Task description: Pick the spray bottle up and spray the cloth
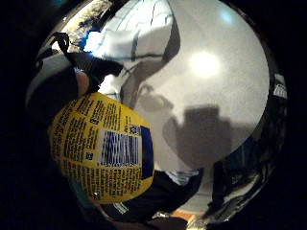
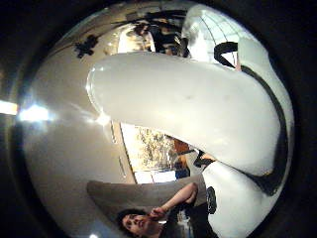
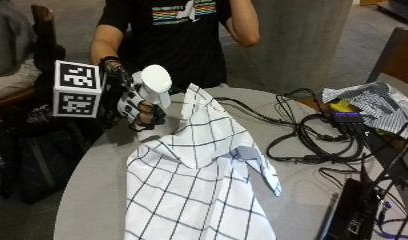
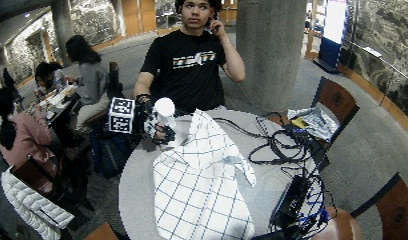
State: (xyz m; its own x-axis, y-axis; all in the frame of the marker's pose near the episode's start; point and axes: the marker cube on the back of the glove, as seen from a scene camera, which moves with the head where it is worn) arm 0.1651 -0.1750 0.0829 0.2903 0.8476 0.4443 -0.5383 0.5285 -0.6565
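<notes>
Now the gloved right hand (image 3: 134, 102) grips the white spray bottle (image 3: 155, 85) upright above the table (image 3: 91, 200), the checked cloth (image 3: 191, 170) at its four o'clock.

The spray bottle's yellow label (image 1: 103, 148) carries a barcode and dense black print, too small to read. The person's black T-shirt (image 3: 177, 11) bears illegible striped lettering.

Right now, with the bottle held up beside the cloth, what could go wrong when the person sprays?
1. The cables and black devices lie on the same table, close to the cloth, so mist may reach them.
2. The right hand holds the spray bottle off the table; in the grip, where the nozzle points cannot be told, so the spray could miss.
</notes>
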